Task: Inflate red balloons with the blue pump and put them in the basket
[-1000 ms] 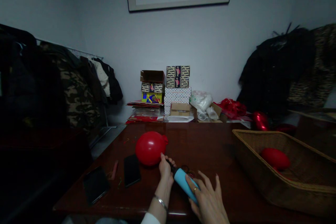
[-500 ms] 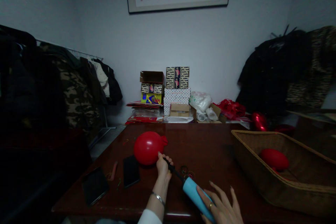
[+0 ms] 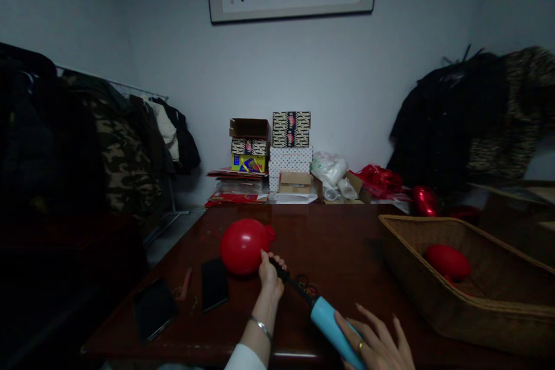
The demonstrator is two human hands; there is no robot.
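Observation:
A round, inflated red balloon (image 3: 244, 247) sits over the table, just beyond my left hand (image 3: 271, 276). That hand is closed round the black end of a hand balloon pump (image 3: 333, 324), close against the balloon; its fingers hide the balloon's neck. My right hand (image 3: 378, 342) grips the pump's light-blue barrel at the lower right, thumb along it and other fingers partly spread. A black shaft shows between the two hands. Beside the shaft lies a small cluster of thin rings or bands (image 3: 307, 284), too dim to name exactly.
A wicker basket (image 3: 407, 277) on the right holds another red balloon (image 3: 447, 262). Two dark phone-like slabs (image 3: 214, 283) (image 3: 154, 309) and a small reddish strip (image 3: 186, 283) lie left on the brown table (image 3: 329, 237). Stacked boxes (image 3: 290, 165) stand beyond its far edge.
My right hand has drawn the blue barrel down and to the right, so more black shaft shows. My left hand stays by the balloon. The view has shifted slightly.

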